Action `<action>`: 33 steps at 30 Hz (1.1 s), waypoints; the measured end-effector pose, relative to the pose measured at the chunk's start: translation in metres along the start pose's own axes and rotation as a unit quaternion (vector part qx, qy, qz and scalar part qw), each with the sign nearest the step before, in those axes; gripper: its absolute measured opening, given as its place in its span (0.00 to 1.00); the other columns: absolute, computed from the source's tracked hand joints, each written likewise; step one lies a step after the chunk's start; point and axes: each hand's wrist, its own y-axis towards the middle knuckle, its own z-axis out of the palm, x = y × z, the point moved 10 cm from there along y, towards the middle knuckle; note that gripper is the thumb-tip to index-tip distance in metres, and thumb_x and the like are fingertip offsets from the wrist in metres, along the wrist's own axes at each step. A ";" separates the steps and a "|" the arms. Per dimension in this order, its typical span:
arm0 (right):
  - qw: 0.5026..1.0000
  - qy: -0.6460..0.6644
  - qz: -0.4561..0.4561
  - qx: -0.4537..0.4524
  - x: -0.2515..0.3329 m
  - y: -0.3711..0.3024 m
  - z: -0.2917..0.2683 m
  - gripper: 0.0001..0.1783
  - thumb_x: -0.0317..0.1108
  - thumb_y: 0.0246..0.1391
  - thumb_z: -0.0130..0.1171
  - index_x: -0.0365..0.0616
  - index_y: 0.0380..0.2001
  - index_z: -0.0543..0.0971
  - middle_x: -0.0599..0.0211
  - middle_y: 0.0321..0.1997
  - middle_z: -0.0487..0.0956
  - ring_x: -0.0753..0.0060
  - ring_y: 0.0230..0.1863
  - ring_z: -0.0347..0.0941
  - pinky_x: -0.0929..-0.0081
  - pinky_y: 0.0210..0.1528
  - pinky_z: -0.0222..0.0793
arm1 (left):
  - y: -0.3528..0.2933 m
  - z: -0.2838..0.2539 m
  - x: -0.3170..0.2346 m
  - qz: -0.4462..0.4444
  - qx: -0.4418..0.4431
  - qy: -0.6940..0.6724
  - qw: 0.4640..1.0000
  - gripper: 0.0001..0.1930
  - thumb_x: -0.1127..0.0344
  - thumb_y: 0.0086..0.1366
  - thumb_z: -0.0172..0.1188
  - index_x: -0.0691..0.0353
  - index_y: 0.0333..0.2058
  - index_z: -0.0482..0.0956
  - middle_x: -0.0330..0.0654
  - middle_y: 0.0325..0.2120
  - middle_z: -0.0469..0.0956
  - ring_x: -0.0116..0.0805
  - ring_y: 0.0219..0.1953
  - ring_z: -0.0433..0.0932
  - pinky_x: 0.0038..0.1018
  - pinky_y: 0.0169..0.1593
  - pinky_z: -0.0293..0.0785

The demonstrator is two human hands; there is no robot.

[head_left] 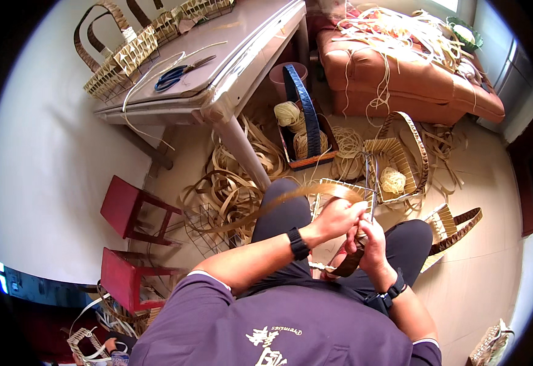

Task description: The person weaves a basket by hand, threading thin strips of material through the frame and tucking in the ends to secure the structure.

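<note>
Between my knees sits a pale woven basket (333, 184) with a handle arching toward me. My right hand (374, 245) is closed round that brown-wrapped handle (350, 263). Close against it, my left hand (334, 218) is closed with its fingertips pinched at the handle, gripping a flat brown strip (291, 196). The strip loops out to the left over my knee toward a heap of strips. The exact spot where strip and handle meet is hidden by my fingers.
Coiled strips (233, 183) lie by the table leg. Ahead are a dark basket (308, 161) with cord balls and another handled basket (424, 174). Blue-handled scissors (172, 78) rest on the table (242, 36). Red stools (123, 207) stand left; strips cover the orange sofa (364, 79).
</note>
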 end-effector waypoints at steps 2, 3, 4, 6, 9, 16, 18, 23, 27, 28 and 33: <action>1.000 -0.014 -0.023 0.008 0.003 0.000 0.002 0.12 0.43 0.69 0.50 0.44 0.39 0.70 0.63 0.20 0.75 0.71 0.14 0.67 0.74 0.18 0.65 | 0.007 0.006 -0.034 0.088 -0.004 0.215 0.973 0.21 0.58 0.73 0.51 0.67 0.27 0.81 0.38 0.20 0.80 0.23 0.23 0.76 0.24 0.30 0.73; 0.998 -0.031 -0.043 0.015 0.006 0.001 0.003 0.14 0.44 0.69 0.50 0.44 0.39 0.70 0.63 0.19 0.75 0.71 0.14 0.68 0.75 0.17 0.65 | 0.003 0.013 -0.056 0.173 -0.038 0.348 0.920 0.21 0.57 0.73 0.51 0.68 0.27 0.81 0.38 0.20 0.80 0.23 0.22 0.77 0.24 0.30 0.74; 0.996 -0.063 -0.056 0.007 0.006 0.002 0.000 0.19 0.50 0.71 0.46 0.44 0.39 0.69 0.61 0.18 0.74 0.70 0.13 0.68 0.74 0.16 0.65 | 0.000 0.020 -0.064 0.134 -0.009 0.327 0.936 0.19 0.58 0.72 0.54 0.68 0.29 0.82 0.41 0.23 0.82 0.22 0.26 0.78 0.24 0.32 0.75; 0.998 -0.047 -0.014 -0.034 -0.007 -0.003 -0.009 0.20 0.52 0.72 0.43 0.44 0.40 0.69 0.61 0.19 0.75 0.69 0.12 0.68 0.73 0.16 0.65 | 0.012 0.020 -0.049 0.147 0.031 0.258 0.954 0.16 0.60 0.70 0.57 0.69 0.32 0.82 0.41 0.26 0.82 0.22 0.28 0.78 0.25 0.34 0.75; 0.995 -0.039 0.037 -0.079 -0.017 -0.002 -0.017 0.26 0.55 0.73 0.36 0.42 0.37 0.69 0.55 0.20 0.77 0.65 0.13 0.71 0.69 0.16 0.69 | 0.024 -0.010 -0.016 0.081 -0.035 0.243 0.966 0.18 0.64 0.67 0.64 0.72 0.49 0.77 0.40 0.33 0.81 0.24 0.36 0.78 0.25 0.40 0.77; 0.988 -0.154 -0.008 -0.014 -0.008 0.008 -0.029 0.23 0.47 0.70 0.45 0.36 0.34 0.76 0.60 0.21 0.78 0.69 0.15 0.74 0.71 0.19 0.71 | 0.013 0.028 0.047 -0.095 0.085 -0.014 0.992 0.19 0.57 0.76 0.49 0.68 0.46 0.79 0.41 0.29 0.81 0.29 0.30 0.80 0.30 0.38 0.78; 0.950 -0.307 0.026 0.049 0.001 -0.001 -0.025 0.20 0.40 0.65 0.53 0.33 0.28 0.80 0.66 0.22 0.79 0.77 0.17 0.74 0.78 0.20 0.69 | 0.011 0.005 0.033 -0.029 -0.060 -0.051 0.996 0.17 0.59 0.73 0.49 0.67 0.38 0.82 0.42 0.29 0.82 0.29 0.26 0.79 0.31 0.34 0.76; 0.940 -0.336 -0.061 0.017 0.023 -0.010 -0.024 0.17 0.29 0.59 0.56 0.41 0.15 0.75 0.70 0.16 0.78 0.86 0.16 0.70 0.84 0.20 0.63 | 0.017 -0.002 0.044 -0.054 -0.037 -0.094 0.993 0.15 0.63 0.69 0.53 0.68 0.33 0.83 0.43 0.27 0.82 0.31 0.28 0.80 0.29 0.34 0.77; 0.924 -0.295 -0.211 -0.123 0.059 0.008 -0.097 0.05 0.25 0.52 0.56 0.40 0.23 0.75 0.80 0.20 0.67 0.85 0.22 0.61 0.80 0.25 0.57 | 0.018 0.018 0.055 -0.104 0.009 -0.120 0.987 0.14 0.65 0.69 0.54 0.73 0.35 0.81 0.50 0.27 0.82 0.36 0.28 0.83 0.33 0.37 0.83; 0.968 -0.188 -0.144 -0.084 0.052 0.019 -0.087 0.02 0.25 0.52 0.56 0.39 0.29 0.77 0.77 0.24 0.71 0.83 0.25 0.64 0.79 0.28 0.61 | 0.014 0.018 0.051 -0.105 0.005 -0.104 0.989 0.15 0.64 0.70 0.52 0.73 0.35 0.81 0.52 0.27 0.82 0.38 0.27 0.83 0.32 0.35 0.83; 0.976 0.107 0.076 0.175 0.015 0.033 -0.013 0.20 0.29 0.54 0.60 0.31 0.50 0.77 0.61 0.41 0.82 0.74 0.37 0.75 0.73 0.46 0.74 | 0.005 0.007 0.037 -0.085 -0.026 -0.096 0.991 0.14 0.66 0.74 0.46 0.69 0.47 0.75 0.47 0.30 0.82 0.34 0.26 0.82 0.30 0.33 0.84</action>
